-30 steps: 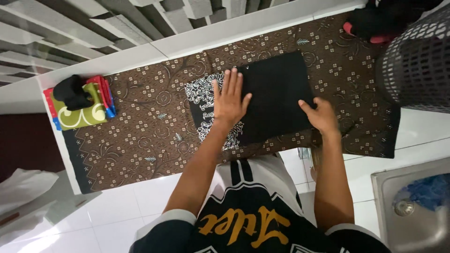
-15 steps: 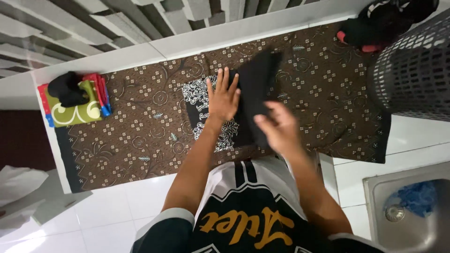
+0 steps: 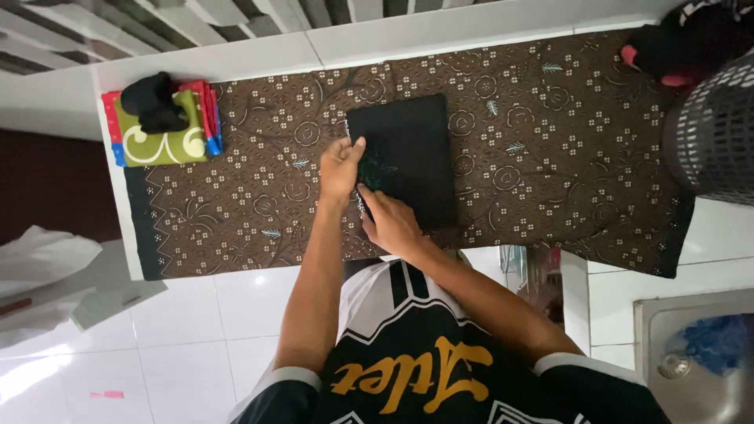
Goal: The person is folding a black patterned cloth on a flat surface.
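Note:
A black garment (image 3: 408,157) lies folded into a narrow rectangle on a brown patterned cloth (image 3: 251,196) that covers a white counter. My left hand (image 3: 342,166) pinches the garment's left edge near its upper part. My right hand (image 3: 389,220) grips the same left edge lower down, near the front corner. A strip of white pattern shows along that edge between my hands.
A stack of folded colourful cloths (image 3: 161,126) with a black item on top sits at the counter's left end. A dark perforated laundry basket (image 3: 715,129) stands at the right, dark clothes (image 3: 683,43) behind it. A steel sink (image 3: 691,361) is at the lower right.
My right hand folded the garment's right half over to the left, covering the white print. Both hands now hold the left edge. The camera view shifted.

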